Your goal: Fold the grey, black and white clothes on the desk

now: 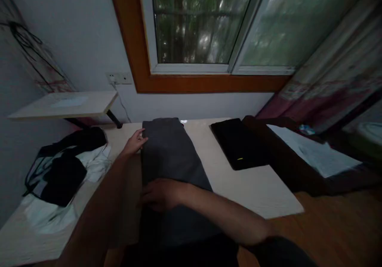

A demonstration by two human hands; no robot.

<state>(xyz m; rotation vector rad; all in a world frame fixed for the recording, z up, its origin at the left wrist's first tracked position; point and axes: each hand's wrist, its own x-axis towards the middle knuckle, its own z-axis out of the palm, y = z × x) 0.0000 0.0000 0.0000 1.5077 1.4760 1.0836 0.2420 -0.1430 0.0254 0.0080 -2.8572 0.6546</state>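
A dark grey garment, by its shape a pair of folded trousers (pixel 170 151), lies lengthwise on the pale table from the wall side toward my body. My left hand (pixel 136 143) is at its far left edge, thumb and fingers closed on the cloth there. Nearer to me, my right hand (pixel 159 195) reaches across the trousers from the right. Its fingers are bent at the left edge of the cloth, dim and partly blurred. The near end of the fabric merges with the dark clothing at my body.
A black laptop (pixel 238 143) lies on the table (pixel 253 191) to the right. Black and white cloth items (pixel 65 175) are heaped at left, below a small raised shelf (pixel 89 110). Papers (pixel 316 151) rest on a dark surface further right. Behind are a window (pixel 203 24) and a wall socket (pixel 119 78).
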